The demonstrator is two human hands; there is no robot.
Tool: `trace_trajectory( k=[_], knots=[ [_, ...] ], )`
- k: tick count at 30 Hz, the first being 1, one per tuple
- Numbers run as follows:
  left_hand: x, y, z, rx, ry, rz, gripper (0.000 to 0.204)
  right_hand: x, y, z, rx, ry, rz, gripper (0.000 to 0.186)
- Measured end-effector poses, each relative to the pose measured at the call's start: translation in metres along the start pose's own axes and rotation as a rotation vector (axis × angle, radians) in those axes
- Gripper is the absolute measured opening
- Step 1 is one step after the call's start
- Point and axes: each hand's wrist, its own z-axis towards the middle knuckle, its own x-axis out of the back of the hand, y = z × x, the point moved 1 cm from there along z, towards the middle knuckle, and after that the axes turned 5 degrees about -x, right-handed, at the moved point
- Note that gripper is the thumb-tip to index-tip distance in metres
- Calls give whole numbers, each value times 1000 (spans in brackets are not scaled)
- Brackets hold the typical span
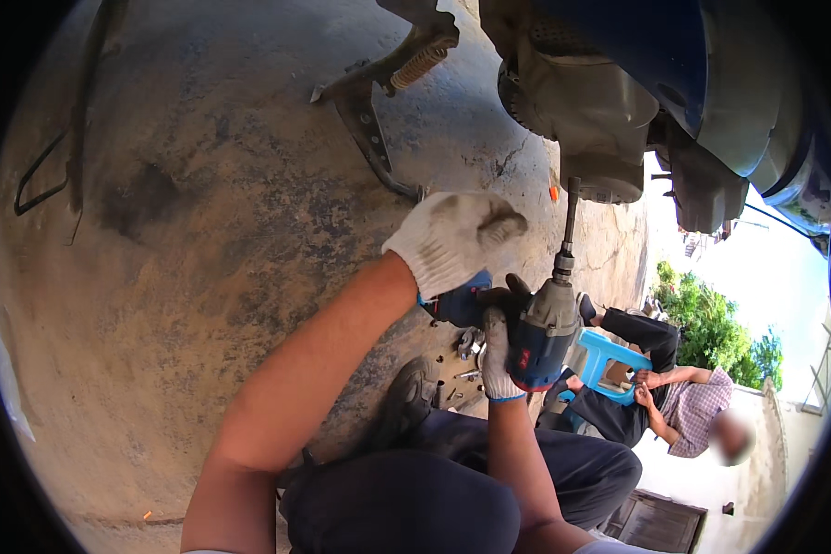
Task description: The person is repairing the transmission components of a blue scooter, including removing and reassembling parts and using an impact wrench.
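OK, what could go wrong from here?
The left hand wears a knit glove near the drill; fabric might snag if the long bit spins.

The bit's tip appears close to the engine in this view, so it could knock the casing.

Small metal parts lie by the shoe and might get kicked.

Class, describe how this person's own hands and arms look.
The left hand wears a white knitted fabric glove, darkly smudged toward the fingers. The right hand wears another white glove, dark over the fingers, with a blue-edged cuff. Both forearms are bare; pale sleeve edges show below.
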Motion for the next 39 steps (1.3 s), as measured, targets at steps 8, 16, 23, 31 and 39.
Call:
trace_trajectory(
  k=[8,16,23,31,39],
  knots=[
    [48,-85,118,317,159,981,38,-1,37,11,-267,-36,427,53],
    [79,-141,172,667,-210,1218,47,-8,50,6,-314,-24,565,57],
    [71,-133,168,372,-318,1452,39,-9,30,9,-328,-2,606,57],
    [22,-78,87,68,224,523,30,-13,17,11,-262,17,846,88],
    [7,-17,51,-87,416,-832,26,-11,-5,1,-211,-24,644,65]
  ],
)
